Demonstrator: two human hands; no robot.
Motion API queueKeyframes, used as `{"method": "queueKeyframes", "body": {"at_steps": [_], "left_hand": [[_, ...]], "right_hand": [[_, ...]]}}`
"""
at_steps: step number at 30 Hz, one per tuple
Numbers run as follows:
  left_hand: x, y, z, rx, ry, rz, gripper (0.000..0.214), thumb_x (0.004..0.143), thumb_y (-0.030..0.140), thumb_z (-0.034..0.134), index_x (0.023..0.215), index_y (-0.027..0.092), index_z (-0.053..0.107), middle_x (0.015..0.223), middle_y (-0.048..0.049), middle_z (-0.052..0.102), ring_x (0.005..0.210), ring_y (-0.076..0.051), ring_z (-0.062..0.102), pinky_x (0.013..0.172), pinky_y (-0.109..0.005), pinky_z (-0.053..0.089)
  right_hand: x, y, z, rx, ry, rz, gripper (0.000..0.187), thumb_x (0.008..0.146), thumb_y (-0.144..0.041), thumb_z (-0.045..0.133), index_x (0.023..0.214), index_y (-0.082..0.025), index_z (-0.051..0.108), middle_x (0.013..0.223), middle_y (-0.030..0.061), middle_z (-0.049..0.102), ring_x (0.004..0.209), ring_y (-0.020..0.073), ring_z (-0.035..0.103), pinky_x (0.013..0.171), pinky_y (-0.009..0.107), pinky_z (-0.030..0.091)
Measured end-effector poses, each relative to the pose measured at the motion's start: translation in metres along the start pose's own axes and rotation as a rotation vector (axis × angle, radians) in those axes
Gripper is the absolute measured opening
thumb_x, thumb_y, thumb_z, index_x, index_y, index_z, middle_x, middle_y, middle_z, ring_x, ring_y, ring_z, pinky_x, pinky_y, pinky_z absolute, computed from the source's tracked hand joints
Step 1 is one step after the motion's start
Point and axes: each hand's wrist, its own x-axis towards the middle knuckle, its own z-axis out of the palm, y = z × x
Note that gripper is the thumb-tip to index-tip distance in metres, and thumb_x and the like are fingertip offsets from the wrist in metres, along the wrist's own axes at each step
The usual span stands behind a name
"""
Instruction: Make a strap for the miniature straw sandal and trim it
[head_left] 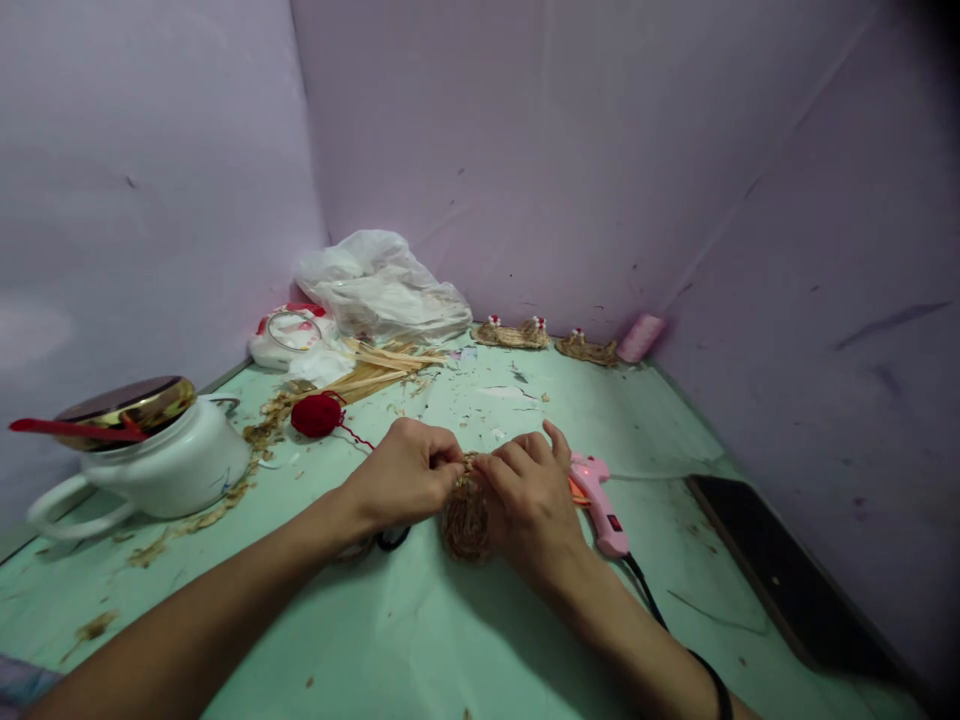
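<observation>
A small oval piece of coiled, braided straw (466,525) lies at the middle of the table, between my hands. My left hand (409,470) is closed in a pinch at its far end, fingertips on the braid. My right hand (532,490) wraps along its right side, thumb and index finger pressed at the same far end, with the little finger raised. Both hands hide part of the straw piece. A red yarn ball (316,414) sits beyond my left hand, its strand running toward that hand. Right of my right hand rests a pink glue gun (604,510).
A dark phone (787,580) lies at right. At left stands a white pot (169,465) with a red-handled utensil (75,431). Farther back are straw strips (375,372), a plastic bag (382,285), woven straw pieces (512,338) and a pink spool (641,338) against the walls.
</observation>
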Motion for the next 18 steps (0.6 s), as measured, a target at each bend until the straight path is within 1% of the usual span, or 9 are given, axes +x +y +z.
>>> {"method": "queueKeyframes", "body": {"at_steps": [4, 7, 10, 12, 15, 18], "left_hand": [[-0.004, -0.001, -0.009, 0.124, -0.06, 0.072, 0.019, 0.071, 0.019, 0.051, 0.062, 0.013, 0.067, 0.052, 0.0001, 0.059, 0.051, -0.01, 0.048, 0.05, -0.02, 0.034], [-0.007, 0.001, -0.013, 0.154, -0.014, 0.181, 0.016, 0.071, 0.015, 0.052, 0.065, 0.014, 0.067, 0.059, -0.0015, 0.063, 0.056, -0.011, 0.052, 0.056, -0.022, 0.037], [-0.007, 0.003, -0.01, 0.091, 0.05, 0.265, 0.015, 0.072, 0.014, 0.052, 0.067, 0.015, 0.066, 0.063, -0.0021, 0.063, 0.059, -0.012, 0.054, 0.059, -0.022, 0.038], [-0.005, 0.003, -0.006, 0.03, 0.051, 0.284, 0.014, 0.072, 0.013, 0.052, 0.066, 0.014, 0.065, 0.061, -0.0012, 0.061, 0.059, -0.011, 0.053, 0.06, -0.022, 0.039], [0.002, -0.003, -0.004, -0.066, 0.024, 0.233, 0.012, 0.07, 0.013, 0.053, 0.064, 0.014, 0.063, 0.059, 0.0005, 0.059, 0.058, -0.01, 0.051, 0.058, -0.02, 0.038], [0.009, -0.011, -0.002, -0.238, -0.028, 0.081, 0.012, 0.069, 0.02, 0.055, 0.06, 0.013, 0.06, 0.052, 0.0029, 0.052, 0.05, -0.008, 0.045, 0.05, -0.02, 0.035]], "right_hand": [[-0.001, 0.0, 0.0, -0.017, -0.006, 0.027, 0.015, 0.072, -0.01, 0.051, 0.07, -0.018, 0.063, 0.06, 0.003, 0.056, 0.07, 0.0188, 0.044, 0.094, 0.049, 0.027], [-0.002, -0.002, 0.0, -0.003, -0.042, 0.015, 0.014, 0.067, -0.01, 0.05, 0.069, -0.018, 0.062, 0.061, 0.0027, 0.055, 0.07, 0.0189, 0.043, 0.094, 0.05, 0.027], [-0.002, -0.005, -0.001, 0.04, -0.059, -0.012, 0.017, 0.064, -0.009, 0.048, 0.069, -0.017, 0.063, 0.061, 0.0025, 0.055, 0.07, 0.019, 0.043, 0.094, 0.051, 0.027], [-0.001, -0.006, -0.002, 0.079, -0.062, -0.031, 0.02, 0.062, -0.008, 0.047, 0.07, -0.017, 0.063, 0.06, 0.0023, 0.054, 0.07, 0.0189, 0.043, 0.094, 0.051, 0.027], [0.0, -0.007, -0.005, 0.154, -0.053, -0.053, 0.022, 0.062, -0.007, 0.047, 0.072, -0.019, 0.063, 0.059, 0.0011, 0.054, 0.07, 0.0182, 0.044, 0.093, 0.05, 0.028], [0.001, -0.006, -0.008, 0.268, -0.001, -0.032, 0.019, 0.067, -0.009, 0.048, 0.07, -0.02, 0.063, 0.057, -0.0003, 0.054, 0.068, 0.0169, 0.045, 0.091, 0.048, 0.03]]}}
